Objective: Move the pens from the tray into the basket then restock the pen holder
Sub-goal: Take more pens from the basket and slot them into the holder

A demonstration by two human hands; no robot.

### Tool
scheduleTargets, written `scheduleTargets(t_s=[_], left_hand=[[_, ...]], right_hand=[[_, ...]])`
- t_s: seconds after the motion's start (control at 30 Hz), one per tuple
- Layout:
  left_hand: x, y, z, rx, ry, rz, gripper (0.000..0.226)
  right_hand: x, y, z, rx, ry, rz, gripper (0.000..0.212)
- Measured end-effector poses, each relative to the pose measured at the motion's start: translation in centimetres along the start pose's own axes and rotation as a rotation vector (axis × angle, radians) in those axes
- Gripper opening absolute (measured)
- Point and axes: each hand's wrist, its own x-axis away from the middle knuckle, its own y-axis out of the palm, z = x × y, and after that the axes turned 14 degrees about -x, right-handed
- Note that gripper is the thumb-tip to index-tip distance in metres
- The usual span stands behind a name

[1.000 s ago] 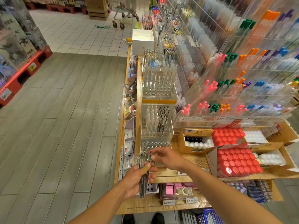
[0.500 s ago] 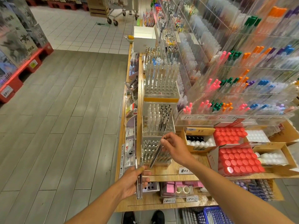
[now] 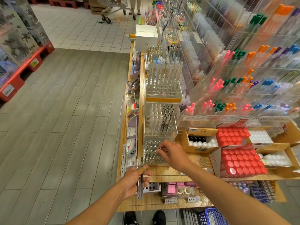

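Observation:
My left hand (image 3: 135, 181) grips a small bundle of clear pens (image 3: 139, 169) upright, in front of the wooden shelf edge. My right hand (image 3: 172, 154) reaches over the nearest clear pen holder (image 3: 150, 157), a block with rows of holes and several silver-tipped pens standing in it. Its fingertips pinch the top of one pen (image 3: 159, 148) set down into the holder. The blue basket (image 3: 211, 215) shows at the bottom edge, under my right forearm.
Two more clear holders (image 3: 159, 120) with pens stand behind the near one. Cardboard boxes of red-capped bottles (image 3: 240, 161) sit to the right and acrylic racks of coloured pens (image 3: 235, 88) rise behind. A lower shelf (image 3: 155, 202) holds tape rolls. The aisle floor lies to the left.
My right hand drew one pen from the bundle in my left hand, carried it up to the near holder and lowered it into a hole. My left hand stayed put.

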Motion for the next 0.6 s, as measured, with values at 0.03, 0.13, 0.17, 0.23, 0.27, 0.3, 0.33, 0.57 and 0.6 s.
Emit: scheduleTargets(t_s=[0.03,0.13,0.17,0.23,0.27,0.3,0.33,0.57,0.6], left_hand=[[-0.02,0.03,0.00,-0.004,0.000,0.001,0.025],[-0.04,0.15,0.04,-0.018,0.002,0.003,0.024],[-0.03,0.22,0.04,-0.021,0.004,0.005,0.024],[0.02,0.28,0.04,-0.023,0.008,0.007,0.024],[0.04,0.31,0.04,-0.023,0.010,0.004,0.024],[0.05,0.34,0.04,-0.022,0.013,-0.001,0.024],[0.06,0.37,0.04,-0.022,0.015,-0.003,0.025],[0.08,0.59,0.16,-0.018,0.016,-0.005,0.024],[0.10,0.55,0.15,-0.015,0.017,-0.005,0.024]], right_hand=[[-0.07,0.02,0.03,0.012,-0.006,0.001,0.014],[-0.10,0.10,-0.08,0.013,-0.016,-0.001,0.015],[-0.07,0.11,-0.16,0.005,-0.017,-0.004,0.015],[-0.04,0.16,-0.28,-0.008,-0.025,-0.006,0.015],[-0.06,0.20,-0.33,-0.002,-0.029,-0.007,0.015],[-0.10,0.24,-0.39,0.009,-0.033,-0.007,0.016],[-0.20,0.27,-0.47,0.019,-0.037,-0.003,0.016],[-0.74,0.78,-0.82,0.102,-0.100,-0.048,0.014],[-0.70,0.98,-0.83,0.107,-0.095,-0.060,0.014]])
